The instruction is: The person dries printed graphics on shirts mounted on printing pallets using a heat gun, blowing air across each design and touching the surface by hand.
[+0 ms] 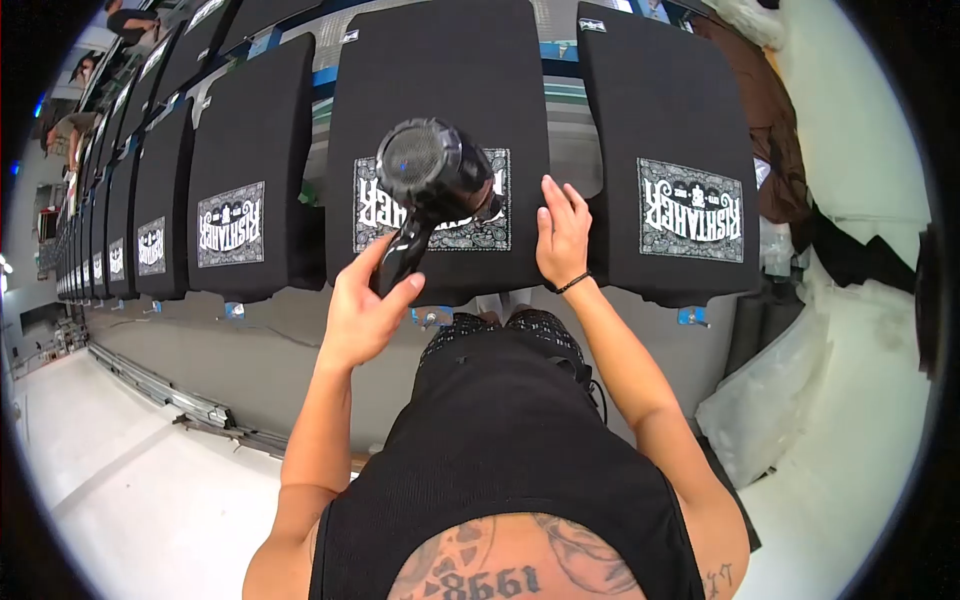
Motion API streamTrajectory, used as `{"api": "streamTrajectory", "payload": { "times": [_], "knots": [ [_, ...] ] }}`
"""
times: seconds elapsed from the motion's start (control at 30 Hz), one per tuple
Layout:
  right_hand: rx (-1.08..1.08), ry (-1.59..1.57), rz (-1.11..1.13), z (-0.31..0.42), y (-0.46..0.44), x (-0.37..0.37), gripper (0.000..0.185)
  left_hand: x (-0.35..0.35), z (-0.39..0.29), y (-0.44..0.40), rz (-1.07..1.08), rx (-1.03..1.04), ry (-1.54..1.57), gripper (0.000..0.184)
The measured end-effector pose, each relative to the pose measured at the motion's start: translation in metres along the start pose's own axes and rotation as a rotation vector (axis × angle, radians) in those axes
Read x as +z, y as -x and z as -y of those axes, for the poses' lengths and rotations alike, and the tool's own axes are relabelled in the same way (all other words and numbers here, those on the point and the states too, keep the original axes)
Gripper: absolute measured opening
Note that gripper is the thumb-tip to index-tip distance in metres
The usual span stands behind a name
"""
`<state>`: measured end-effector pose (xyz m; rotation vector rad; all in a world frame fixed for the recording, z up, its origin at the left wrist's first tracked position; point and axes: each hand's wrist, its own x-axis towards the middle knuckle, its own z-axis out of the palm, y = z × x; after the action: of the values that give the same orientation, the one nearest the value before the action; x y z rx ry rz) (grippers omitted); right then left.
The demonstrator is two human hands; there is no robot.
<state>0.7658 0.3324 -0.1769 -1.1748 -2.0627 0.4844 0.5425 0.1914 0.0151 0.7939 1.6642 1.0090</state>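
Observation:
My left hand (368,305) is wrapped round the handle of a black hair dryer (440,175). The dryer is above the white print on the middle black shirt (440,80) and hides part of it. Along that shirt's right edge lies my right hand (565,228), fingers stretched out and holding nothing. It looks to be touching the fabric, beside the print. A thin black bracelet (575,282) is on that wrist.
A black shirt with the same print (690,210) lies to the right, another (250,120) to the left. Several more recede leftward in a row. Clear plastic sheeting (770,400) hangs at right. Metal rails (170,390) lie lower left. Other people (135,25) are far off, upper left.

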Motion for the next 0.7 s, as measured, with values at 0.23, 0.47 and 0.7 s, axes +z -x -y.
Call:
{"api": "streamTrajectory", "payload": {
  "times": [0.23,0.47,0.7],
  "knots": [
    [-0.279,0.237,0.302,0.024,0.002,0.031,0.050,-0.033,0.025,0.040,-0.211,-0.025,0.077,0.047],
    [-0.374,0.370,0.419,0.029,0.002,0.041,0.060,-0.067,0.035,0.031,-0.351,0.045,0.124,0.045],
    [-0.394,0.413,0.445,0.025,0.004,0.034,0.062,-0.109,0.042,0.020,-0.491,0.065,0.037,0.038]
  ]
}}
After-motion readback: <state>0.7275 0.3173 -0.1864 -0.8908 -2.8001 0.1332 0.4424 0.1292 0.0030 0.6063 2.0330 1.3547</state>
